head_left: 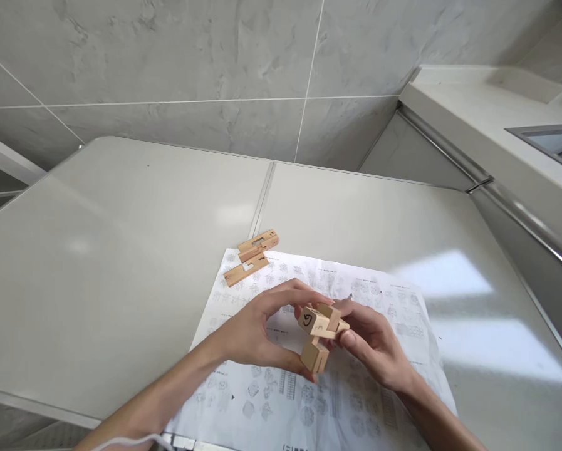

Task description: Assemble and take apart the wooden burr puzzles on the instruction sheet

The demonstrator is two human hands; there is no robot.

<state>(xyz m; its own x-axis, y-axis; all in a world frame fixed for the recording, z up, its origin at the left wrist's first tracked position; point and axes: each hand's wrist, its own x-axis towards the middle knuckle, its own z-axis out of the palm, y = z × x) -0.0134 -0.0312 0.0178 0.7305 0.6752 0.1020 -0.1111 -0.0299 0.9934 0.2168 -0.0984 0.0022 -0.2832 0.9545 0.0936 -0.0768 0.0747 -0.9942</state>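
Note:
Several interlocked wooden puzzle pieces (316,322) are held between both hands above a printed sheet. One block end carries a dark handwritten mark. My left hand (262,332) curves round them from the left, its thumb under the lower block and its fingers along the top. From the right, my right hand (374,344) pinches a piece with thumb and fingers; some fingertips are hidden behind the wood. Beyond the hands lie loose notched wooden pieces (246,274), close together and partly on the sheet's upper left corner.
The large printed sheet (271,426), covered in small diagrams, lies under my hands on a glossy white table (121,250). A seam (263,197) crosses the tabletop. Grey tiled wall (191,56) stands behind; a white ledge (487,106) is at the right. A white cable (130,441) passes near my left forearm.

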